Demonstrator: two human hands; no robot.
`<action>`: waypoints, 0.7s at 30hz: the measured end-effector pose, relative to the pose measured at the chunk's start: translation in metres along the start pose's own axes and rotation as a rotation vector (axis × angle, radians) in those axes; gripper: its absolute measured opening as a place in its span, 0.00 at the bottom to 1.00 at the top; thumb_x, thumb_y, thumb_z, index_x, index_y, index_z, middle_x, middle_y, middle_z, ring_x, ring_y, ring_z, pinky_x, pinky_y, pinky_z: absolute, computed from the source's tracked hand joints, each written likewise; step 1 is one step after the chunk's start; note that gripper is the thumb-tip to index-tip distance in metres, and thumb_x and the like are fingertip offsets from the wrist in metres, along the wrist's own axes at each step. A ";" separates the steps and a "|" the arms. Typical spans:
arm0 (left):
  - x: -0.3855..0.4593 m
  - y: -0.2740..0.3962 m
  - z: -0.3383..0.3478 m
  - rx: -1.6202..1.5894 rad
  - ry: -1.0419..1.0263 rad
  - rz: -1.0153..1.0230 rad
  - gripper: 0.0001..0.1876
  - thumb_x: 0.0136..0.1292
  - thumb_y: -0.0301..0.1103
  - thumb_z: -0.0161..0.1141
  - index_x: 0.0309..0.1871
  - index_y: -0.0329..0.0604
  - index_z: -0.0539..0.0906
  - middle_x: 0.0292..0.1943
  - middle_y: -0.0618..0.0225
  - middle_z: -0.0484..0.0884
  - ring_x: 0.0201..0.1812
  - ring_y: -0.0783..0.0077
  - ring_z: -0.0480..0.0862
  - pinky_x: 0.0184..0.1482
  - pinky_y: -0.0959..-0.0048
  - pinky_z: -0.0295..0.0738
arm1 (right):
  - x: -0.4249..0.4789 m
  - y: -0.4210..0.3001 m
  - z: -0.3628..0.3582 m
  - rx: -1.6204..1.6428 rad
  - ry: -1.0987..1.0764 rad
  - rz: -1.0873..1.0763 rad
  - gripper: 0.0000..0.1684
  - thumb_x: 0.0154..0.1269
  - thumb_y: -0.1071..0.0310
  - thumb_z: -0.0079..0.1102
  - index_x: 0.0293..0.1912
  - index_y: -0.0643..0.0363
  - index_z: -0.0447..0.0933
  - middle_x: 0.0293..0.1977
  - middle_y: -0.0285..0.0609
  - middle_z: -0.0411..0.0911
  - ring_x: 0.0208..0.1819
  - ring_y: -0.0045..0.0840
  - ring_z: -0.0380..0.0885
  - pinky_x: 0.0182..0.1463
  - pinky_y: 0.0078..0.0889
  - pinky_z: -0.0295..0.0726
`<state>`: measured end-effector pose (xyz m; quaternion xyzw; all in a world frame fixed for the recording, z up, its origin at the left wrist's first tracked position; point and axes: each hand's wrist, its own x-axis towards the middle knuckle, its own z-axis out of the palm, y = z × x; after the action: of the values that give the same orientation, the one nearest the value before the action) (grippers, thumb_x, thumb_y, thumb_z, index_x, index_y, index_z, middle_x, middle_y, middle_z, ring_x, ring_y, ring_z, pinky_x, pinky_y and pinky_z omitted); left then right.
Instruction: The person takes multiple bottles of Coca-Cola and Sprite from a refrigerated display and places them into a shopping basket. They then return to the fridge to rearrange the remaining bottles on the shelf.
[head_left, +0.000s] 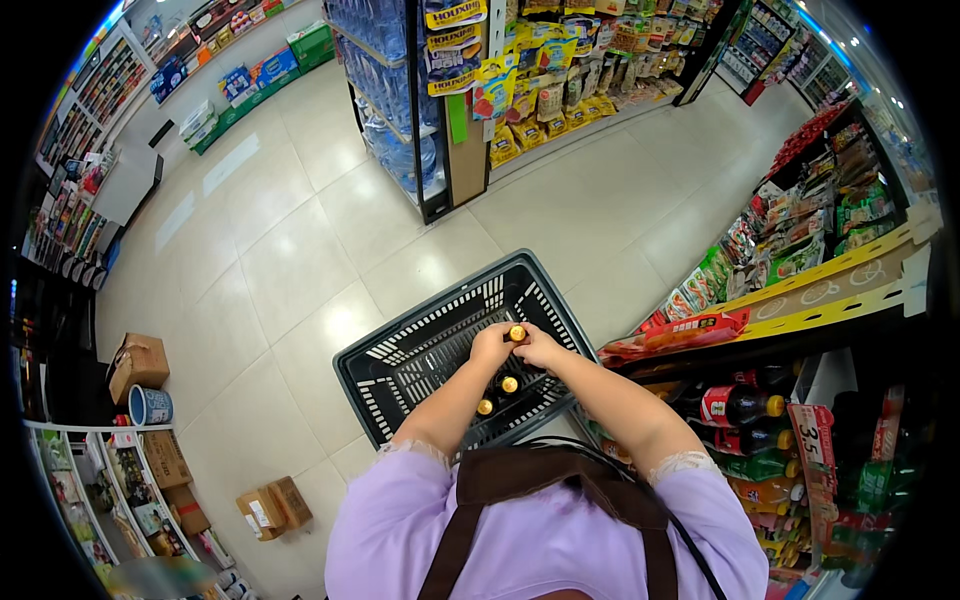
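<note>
A dark grey plastic shopping basket (420, 337) with slotted walls lies before me. Both my left hand (491, 346) and my right hand (538, 348) are inside it, closed around the neck of a dark bottle with a gold cap (517, 334). Two more gold-capped bottles, one with its cap (510, 385) nearer my hands and one with its cap (485, 407) nearer my body, stand upright in the basket. My forearms and the basket wall hide parts of the bottles.
Ahead is a shelf end with blue water bottles (405, 150) and hanging snack bags (551, 97). Soft drink bottles (739, 405) lie on the shelf at right, below packaged snacks (802, 217). Cardboard boxes (274, 510) sit on the tiled floor at left.
</note>
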<state>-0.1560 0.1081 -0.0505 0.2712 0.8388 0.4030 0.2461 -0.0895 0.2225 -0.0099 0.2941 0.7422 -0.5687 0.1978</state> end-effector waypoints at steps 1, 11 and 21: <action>0.000 0.001 0.000 -0.007 0.011 -0.005 0.19 0.48 0.27 0.63 0.47 0.48 0.82 0.46 0.61 0.81 0.48 0.59 0.80 0.49 0.68 0.74 | 0.002 0.000 0.000 -0.004 0.009 0.002 0.45 0.53 0.75 0.59 0.68 0.59 0.50 0.39 0.40 0.75 0.31 0.20 0.74 0.31 0.21 0.75; -0.003 0.015 -0.002 0.051 -0.061 -0.040 0.23 0.49 0.28 0.64 0.52 0.49 0.77 0.52 0.62 0.76 0.53 0.57 0.76 0.54 0.67 0.71 | -0.004 0.006 0.001 -0.140 0.065 -0.025 0.38 0.53 0.64 0.59 0.63 0.61 0.58 0.52 0.54 0.72 0.54 0.38 0.73 0.56 0.32 0.71; -0.010 0.023 -0.019 0.138 -0.008 0.049 0.34 0.44 0.31 0.69 0.59 0.42 0.70 0.54 0.53 0.74 0.57 0.55 0.72 0.59 0.64 0.68 | -0.134 -0.030 -0.056 -0.151 -0.156 -0.219 0.39 0.62 0.63 0.57 0.68 0.59 0.51 0.54 0.49 0.70 0.47 0.26 0.75 0.51 0.26 0.74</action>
<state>-0.1552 0.1035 -0.0190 0.3094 0.8568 0.3488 0.2203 -0.0068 0.2421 0.1114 0.1508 0.7931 -0.5503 0.2132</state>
